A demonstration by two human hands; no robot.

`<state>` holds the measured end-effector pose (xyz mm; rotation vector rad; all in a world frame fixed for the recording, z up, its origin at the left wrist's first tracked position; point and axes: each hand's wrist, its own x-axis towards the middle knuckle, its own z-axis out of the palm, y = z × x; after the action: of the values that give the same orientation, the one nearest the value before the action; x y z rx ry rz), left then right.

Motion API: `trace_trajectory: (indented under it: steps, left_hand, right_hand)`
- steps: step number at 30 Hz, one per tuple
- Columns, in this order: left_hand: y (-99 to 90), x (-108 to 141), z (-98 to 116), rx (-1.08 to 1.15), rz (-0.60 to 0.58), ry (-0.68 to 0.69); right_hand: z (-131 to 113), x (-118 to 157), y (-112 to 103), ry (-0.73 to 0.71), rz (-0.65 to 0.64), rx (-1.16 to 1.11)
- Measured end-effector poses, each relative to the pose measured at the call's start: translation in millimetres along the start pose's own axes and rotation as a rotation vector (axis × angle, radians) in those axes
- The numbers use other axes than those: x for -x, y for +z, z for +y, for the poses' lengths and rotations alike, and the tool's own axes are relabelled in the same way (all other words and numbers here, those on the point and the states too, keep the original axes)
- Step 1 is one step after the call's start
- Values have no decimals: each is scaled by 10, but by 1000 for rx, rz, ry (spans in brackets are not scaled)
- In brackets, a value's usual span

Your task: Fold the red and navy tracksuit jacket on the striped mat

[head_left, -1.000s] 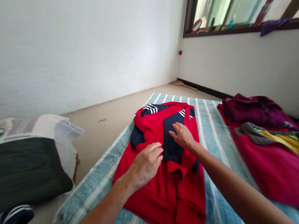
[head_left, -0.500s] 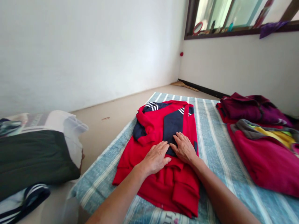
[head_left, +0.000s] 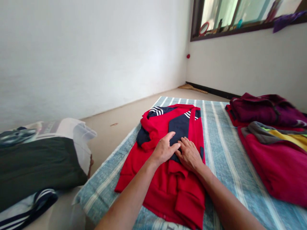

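On the striped mat (head_left: 223, 166), the left hand (head_left: 165, 150) and right hand (head_left: 189, 156) are lying open side by side, pressing on the navy panel (head_left: 178, 129) of a folded red jacket (head_left: 165, 195), gripping nothing. The jacket is sitting mid-mat. Folded maroon clothes (head_left: 268, 111) are lying to its right; a black cushion (head_left: 35, 169) is sitting left of the mat.

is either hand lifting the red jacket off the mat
No, the left hand and right hand rest on the red jacket on the striped mat.
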<state>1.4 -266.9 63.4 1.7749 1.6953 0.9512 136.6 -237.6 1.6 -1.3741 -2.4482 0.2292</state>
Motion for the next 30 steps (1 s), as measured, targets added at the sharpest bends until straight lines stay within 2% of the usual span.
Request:
trace_trajectory:
  steps: [2, 3, 6, 8, 12, 18, 25, 30]
  left_hand:
    - [257, -24, -13, 48, 189, -45]
    - [389, -14, -35, 17, 245, -45]
    - [694, 65, -152, -135, 354, 85]
    - [780, 119, -233, -211, 372, 169]
    - [772, 167, -302, -313, 365, 251]
    - [739, 191, -257, -338, 299, 271]
    - [602, 208, -268, -218, 120, 301]
    - [531, 208, -259, -96, 99, 272]
  right_hand:
    - [3, 10, -17, -6, -29, 2]
    - [8, 16, -23, -12, -43, 4]
    - [27, 30, -23, -26, -68, 9]
    - [36, 32, -10, -34, -69, 7]
    - [54, 28, 39, -51, -34, 0]
    - [104, 9, 99, -72, -20, -24]
    - [111, -31, 70, -34, -43, -98]
    - [63, -42, 25, -4, -46, -114]
